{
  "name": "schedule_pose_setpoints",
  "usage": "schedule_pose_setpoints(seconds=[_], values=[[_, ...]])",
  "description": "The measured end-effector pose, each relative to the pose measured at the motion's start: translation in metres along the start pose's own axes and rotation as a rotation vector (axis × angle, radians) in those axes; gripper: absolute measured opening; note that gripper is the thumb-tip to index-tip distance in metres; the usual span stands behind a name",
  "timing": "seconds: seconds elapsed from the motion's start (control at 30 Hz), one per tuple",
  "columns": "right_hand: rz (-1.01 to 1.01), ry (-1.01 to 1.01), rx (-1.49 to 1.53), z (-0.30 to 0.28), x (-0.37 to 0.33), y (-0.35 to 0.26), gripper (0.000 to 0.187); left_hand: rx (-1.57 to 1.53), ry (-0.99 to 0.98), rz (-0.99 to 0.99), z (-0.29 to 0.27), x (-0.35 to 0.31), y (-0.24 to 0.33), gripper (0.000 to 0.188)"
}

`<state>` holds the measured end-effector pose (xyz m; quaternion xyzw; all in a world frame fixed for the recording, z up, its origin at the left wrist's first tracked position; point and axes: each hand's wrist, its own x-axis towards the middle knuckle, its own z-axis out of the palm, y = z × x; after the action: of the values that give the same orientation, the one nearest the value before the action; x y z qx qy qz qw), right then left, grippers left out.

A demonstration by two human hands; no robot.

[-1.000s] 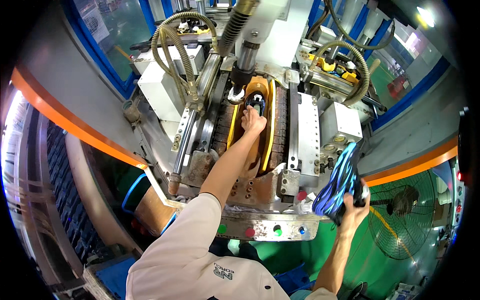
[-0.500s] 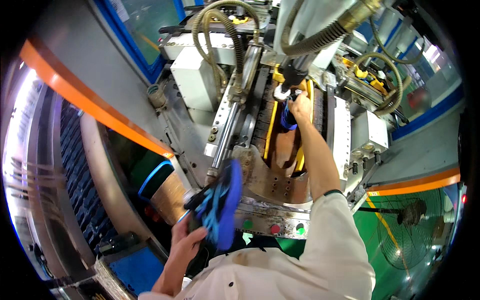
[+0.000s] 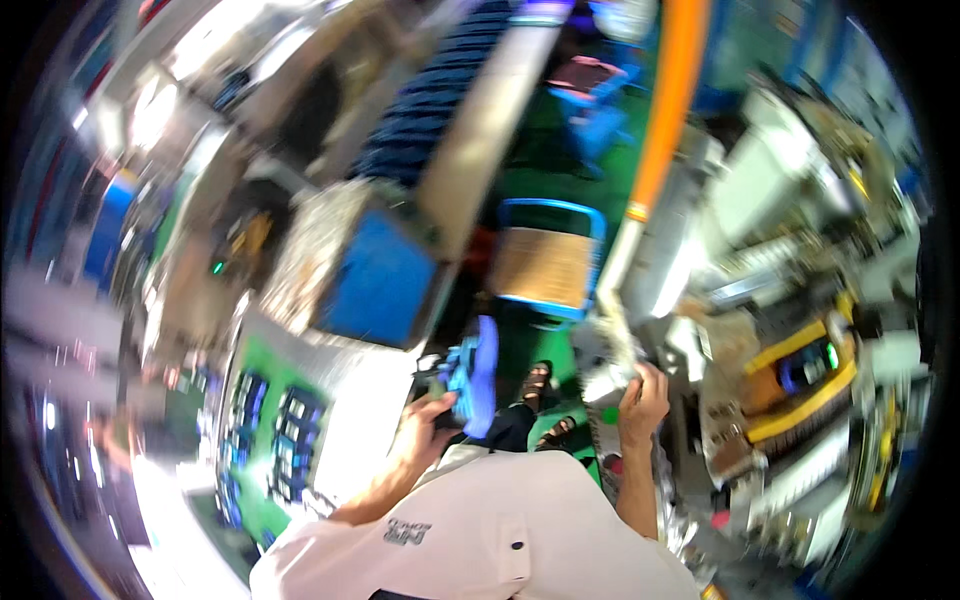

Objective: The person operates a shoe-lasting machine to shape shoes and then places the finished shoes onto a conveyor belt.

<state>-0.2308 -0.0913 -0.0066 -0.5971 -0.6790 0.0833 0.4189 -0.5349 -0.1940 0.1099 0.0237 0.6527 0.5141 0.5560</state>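
Note:
A black and blue shoe [image 3: 472,385] with a bright blue sole is in my left hand [image 3: 425,428], whose fingers are closed round it, beside a table's edge. The shoe is held on its side, sole to the right. My right hand [image 3: 643,402] is by the front edge of the machine, its fingers loosely bent and no object visible in them. To the right, another dark and blue shoe [image 3: 803,368] lies between the yellow bars [image 3: 785,425] of the machine. Motion blur hides fine detail.
Rows of blue and black shoe parts [image 3: 293,435] lie on the green-topped table at left. Ahead stand a blue-sided box [image 3: 378,280], a chair with blue frame and brown seat [image 3: 543,265], and an orange rail [image 3: 668,110]. My sandalled feet [image 3: 537,382] are on green floor.
My view has swung left, away from the machine. My right hand has let go of the shoe in the machine and drawn back. The left hand still holds its shoe.

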Motion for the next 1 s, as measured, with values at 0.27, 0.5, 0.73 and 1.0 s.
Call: schedule_pose_setpoints(seconds=[0.27, 0.5, 0.73, 1.0], values=[[-0.066, -0.011, 0.176, 0.060, 0.008, -0.029, 0.023, -0.385, 0.231, -0.001, -0.153, 0.004, -0.044, 0.018], [-0.666, -0.998, 1.428, 0.012, 0.085, -0.407, 0.022, -0.497, 0.601, 0.167, -0.349, 0.117, -0.047, 0.021], [-1.182, -1.916, 1.559, 0.080, 0.081, -0.637, 0.016, -0.223, 0.927, 0.281, -0.522, 0.242, -0.019, 0.041], [-1.250, -1.155, 0.527, 0.277, 0.140, -0.875, 0.035, 0.280, 1.020, 0.088, -0.578, 0.275, -0.003, 0.049]])
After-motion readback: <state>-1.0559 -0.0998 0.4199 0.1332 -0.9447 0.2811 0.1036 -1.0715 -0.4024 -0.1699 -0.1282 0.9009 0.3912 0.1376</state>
